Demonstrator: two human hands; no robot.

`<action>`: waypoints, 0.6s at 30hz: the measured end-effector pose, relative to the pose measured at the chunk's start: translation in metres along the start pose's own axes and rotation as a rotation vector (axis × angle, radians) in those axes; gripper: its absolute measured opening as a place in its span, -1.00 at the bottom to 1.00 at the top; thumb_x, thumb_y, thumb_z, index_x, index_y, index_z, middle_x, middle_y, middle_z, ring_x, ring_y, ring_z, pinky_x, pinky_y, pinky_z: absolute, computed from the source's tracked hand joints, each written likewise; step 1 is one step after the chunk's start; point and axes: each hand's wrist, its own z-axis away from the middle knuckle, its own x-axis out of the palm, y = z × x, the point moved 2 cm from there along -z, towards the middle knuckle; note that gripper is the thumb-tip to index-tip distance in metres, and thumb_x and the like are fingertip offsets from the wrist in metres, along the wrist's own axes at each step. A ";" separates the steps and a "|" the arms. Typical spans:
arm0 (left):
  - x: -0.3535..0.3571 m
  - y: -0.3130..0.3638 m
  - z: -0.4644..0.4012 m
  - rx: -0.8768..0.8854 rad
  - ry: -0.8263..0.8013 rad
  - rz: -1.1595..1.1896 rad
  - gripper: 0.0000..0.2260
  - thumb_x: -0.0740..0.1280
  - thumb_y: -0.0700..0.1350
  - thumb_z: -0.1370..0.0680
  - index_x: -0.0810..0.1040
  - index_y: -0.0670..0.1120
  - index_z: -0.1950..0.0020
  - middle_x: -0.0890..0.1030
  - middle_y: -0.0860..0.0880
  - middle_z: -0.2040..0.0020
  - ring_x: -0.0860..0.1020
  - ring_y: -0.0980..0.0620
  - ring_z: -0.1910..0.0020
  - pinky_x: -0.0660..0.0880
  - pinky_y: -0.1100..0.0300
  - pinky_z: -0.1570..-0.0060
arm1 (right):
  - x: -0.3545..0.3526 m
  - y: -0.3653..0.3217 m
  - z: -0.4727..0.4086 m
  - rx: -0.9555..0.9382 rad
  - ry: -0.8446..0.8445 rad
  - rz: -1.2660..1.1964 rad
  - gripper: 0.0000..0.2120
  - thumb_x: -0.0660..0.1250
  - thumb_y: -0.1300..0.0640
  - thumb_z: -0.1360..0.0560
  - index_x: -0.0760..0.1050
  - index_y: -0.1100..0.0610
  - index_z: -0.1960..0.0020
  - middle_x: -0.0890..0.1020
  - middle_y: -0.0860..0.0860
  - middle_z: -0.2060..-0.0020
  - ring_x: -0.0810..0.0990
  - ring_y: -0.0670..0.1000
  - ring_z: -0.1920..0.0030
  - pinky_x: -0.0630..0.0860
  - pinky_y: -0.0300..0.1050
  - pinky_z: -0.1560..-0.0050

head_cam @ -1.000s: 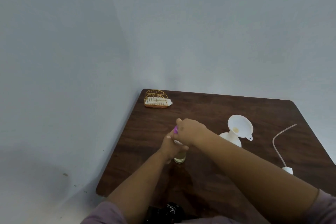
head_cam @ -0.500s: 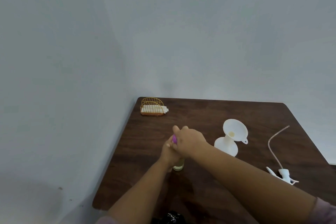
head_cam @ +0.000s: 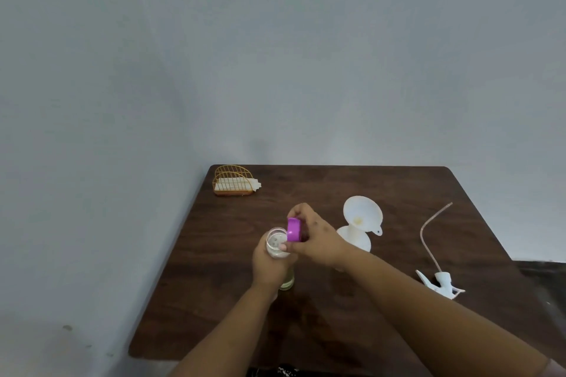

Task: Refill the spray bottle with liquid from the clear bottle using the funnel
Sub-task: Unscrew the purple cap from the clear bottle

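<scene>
You are at the uncapping step: your left hand (head_cam: 271, 263) is wrapped around the clear bottle (head_cam: 277, 243), which stands upright on the surface (head_cam: 337, 180), and your right hand (head_cam: 315, 239) is closed on the purple cap (head_cam: 294, 229), held tilted just beside and slightly above the bottle's mouth, so the cap looks free of the neck and the opening shows as a pale ring. A little yellowish liquid shows at the base of the clear bottle below your left hand. Taking that bottle as the landmark, the white spray bottle (head_cam: 355, 239) stands just to its right, partly behind your right wrist, and the funnel (head_cam: 363, 213) already sits in its neck, leaning a bit toward the far right. Well to the right of the clear bottle, the spray head with its dip tube (head_cam: 441, 281) lies on the surface. Far off toward the back left corner sits a small wire holder (head_cam: 234, 180), out of the way. By my reading, the next move calls for you to put the cap down somewhere clear of the funnel, then lift the clear bottle and bring its mouth over the funnel's bowl, tipping slowly; the funnel seems loosely seated, so a steadying hand on the spray bottle would be wise
</scene>
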 end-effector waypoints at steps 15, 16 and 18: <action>0.050 -0.019 0.048 -0.025 -0.021 0.014 -0.51 0.53 -0.35 -0.25 0.55 0.08 -0.03 0.67 0.00 0.04 0.63 0.05 0.02 0.54 0.14 0.04 | -0.084 0.182 0.168 0.435 0.376 0.050 -0.43 0.62 0.07 -0.22 0.41 0.01 -0.12 0.53 -0.06 0.00 0.56 0.01 -0.03 0.47 -0.25 0.07; 0.052 -0.020 0.050 -0.031 -0.016 0.015 -0.51 0.53 -0.35 -0.24 0.55 0.05 -0.06 0.67 -0.01 0.03 0.62 0.03 0.01 0.55 0.10 0.02 | -0.081 0.190 0.170 0.435 0.377 0.096 -0.41 0.61 0.11 -0.24 0.43 0.08 -0.18 0.53 -0.02 -0.06 0.54 0.04 -0.10 0.44 -0.23 -0.03; 0.060 -0.022 0.055 -0.031 -0.020 0.001 -0.51 0.54 -0.33 -0.24 0.55 0.05 -0.06 0.66 -0.01 0.02 0.62 0.02 0.01 0.55 0.08 0.00 | -0.076 0.199 0.174 0.433 0.353 0.244 -0.45 0.57 0.09 -0.29 0.46 0.14 -0.21 0.49 0.05 -0.12 0.47 0.08 -0.19 0.37 -0.20 -0.14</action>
